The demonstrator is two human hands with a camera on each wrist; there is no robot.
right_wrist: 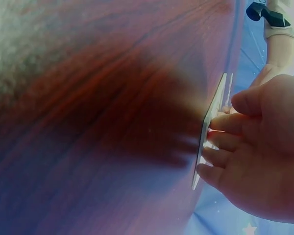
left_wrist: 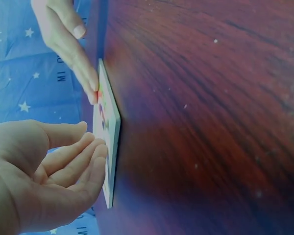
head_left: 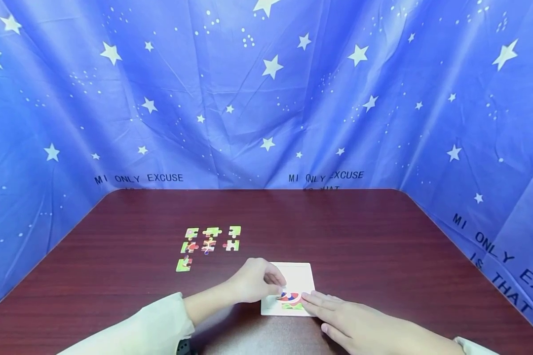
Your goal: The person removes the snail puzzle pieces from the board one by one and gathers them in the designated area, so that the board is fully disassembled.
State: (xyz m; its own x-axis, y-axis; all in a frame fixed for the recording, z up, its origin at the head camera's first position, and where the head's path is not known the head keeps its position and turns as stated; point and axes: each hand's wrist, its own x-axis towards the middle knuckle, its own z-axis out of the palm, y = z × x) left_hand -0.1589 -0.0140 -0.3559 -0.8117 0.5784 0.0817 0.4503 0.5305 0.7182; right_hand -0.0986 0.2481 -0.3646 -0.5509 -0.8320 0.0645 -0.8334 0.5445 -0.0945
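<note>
A white square puzzle tray (head_left: 299, 276) lies near the table's front edge. In its lower part I see a colourful patch of jigsaw puzzle (head_left: 291, 306), green below with red and blue above. My left hand (head_left: 254, 281) is over the tray's left side, its fingers bent loosely down towards the patch. In the left wrist view the left thumb (left_wrist: 71, 134) stands slightly apart from the fingers, with no piece visible between them. My right hand (head_left: 360, 318) rests its extended fingertips on the tray's right edge, covering part of the patch.
Several loose jigsaw pieces lie in rough rows left of the tray, among them a green corner piece (head_left: 183, 265) and a red and green piece (head_left: 232, 245). A dark reddish wooden table (head_left: 360, 236) bears everything. Behind hangs a blue star-patterned curtain (head_left: 231, 74).
</note>
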